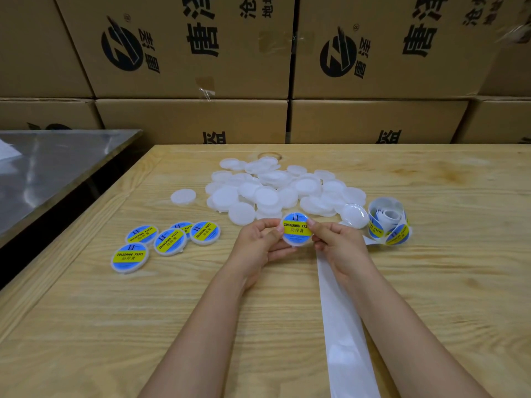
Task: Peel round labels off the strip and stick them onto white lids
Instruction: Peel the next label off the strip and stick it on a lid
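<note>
Lid [296,241] bearing a blue-and-yellow label [297,227] is held mid-table between both hands. Left hand [260,244] pinches its left edge, thumb on top and fingers curled beneath. Right hand [336,239] pinches the right edge, thumb tip on the label. Just beyond lies a pile [273,191] of bare white lids. Right of the hands stands a roll [389,222] of labels, its empty strip [342,326] running to the near edge under the right forearm. Five labelled lids [169,241] lie left on the table [115,326]. Boxes [189,53] are stacked at the far side.
</note>
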A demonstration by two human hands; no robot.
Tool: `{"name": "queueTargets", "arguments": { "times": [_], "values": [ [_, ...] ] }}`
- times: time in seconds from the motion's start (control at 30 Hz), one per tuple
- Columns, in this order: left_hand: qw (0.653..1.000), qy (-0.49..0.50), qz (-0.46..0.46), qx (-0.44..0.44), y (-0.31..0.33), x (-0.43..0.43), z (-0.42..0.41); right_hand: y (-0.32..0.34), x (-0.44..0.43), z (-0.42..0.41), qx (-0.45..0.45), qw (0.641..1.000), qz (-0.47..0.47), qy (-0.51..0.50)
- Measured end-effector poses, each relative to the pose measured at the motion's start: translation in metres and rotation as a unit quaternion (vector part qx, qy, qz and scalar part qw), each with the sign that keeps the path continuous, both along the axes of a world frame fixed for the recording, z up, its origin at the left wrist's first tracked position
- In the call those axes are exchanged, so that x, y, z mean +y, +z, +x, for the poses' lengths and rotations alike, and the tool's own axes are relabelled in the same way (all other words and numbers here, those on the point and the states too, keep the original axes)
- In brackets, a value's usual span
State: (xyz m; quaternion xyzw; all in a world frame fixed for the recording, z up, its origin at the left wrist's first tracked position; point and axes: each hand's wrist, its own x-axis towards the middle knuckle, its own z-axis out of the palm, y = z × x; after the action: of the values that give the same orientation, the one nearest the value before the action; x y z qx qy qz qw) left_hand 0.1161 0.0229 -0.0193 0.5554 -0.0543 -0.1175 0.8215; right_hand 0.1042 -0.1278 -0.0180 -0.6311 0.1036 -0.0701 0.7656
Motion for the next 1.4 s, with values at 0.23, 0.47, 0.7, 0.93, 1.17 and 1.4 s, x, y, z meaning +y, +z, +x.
{"name": "queueTargets", "arguments": {
  "times": [0.23, 0.47, 0.7, 0.93, 1.17, 1.4],
  "values": [
    [1.000, 0.003, -0.001, 0.001, -0.001, -0.001, 0.000, 0.002, 0.004, -0.003, -0.036, 0.996, -0.083, -0.028],
    [0.999, 0.004, -0.034, 0.030, 0.000, -0.005, -0.001, -0.002, 0.014, -0.009, -0.142, 0.927, -0.319, -0.134],
    [0.995, 0.001, -0.088, 0.045, 0.004, -0.006, -0.002, -0.002, 0.022, -0.011, -0.198, 0.922, -0.290, -0.163],
    [0.996, -0.014, -0.087, 0.020, 0.003, -0.007, -0.005, 0.001, 0.021, -0.011, -0.205, 0.937, -0.229, -0.163],
    [0.999, -0.007, -0.024, -0.044, 0.000, -0.015, -0.011, -0.002, 0.018, -0.004, -0.132, 0.955, -0.172, -0.203],
    [0.995, 0.006, -0.091, -0.037, 0.004, -0.014, -0.012, 0.000, 0.022, -0.008, -0.141, 0.954, -0.229, -0.131]
  ]
}}
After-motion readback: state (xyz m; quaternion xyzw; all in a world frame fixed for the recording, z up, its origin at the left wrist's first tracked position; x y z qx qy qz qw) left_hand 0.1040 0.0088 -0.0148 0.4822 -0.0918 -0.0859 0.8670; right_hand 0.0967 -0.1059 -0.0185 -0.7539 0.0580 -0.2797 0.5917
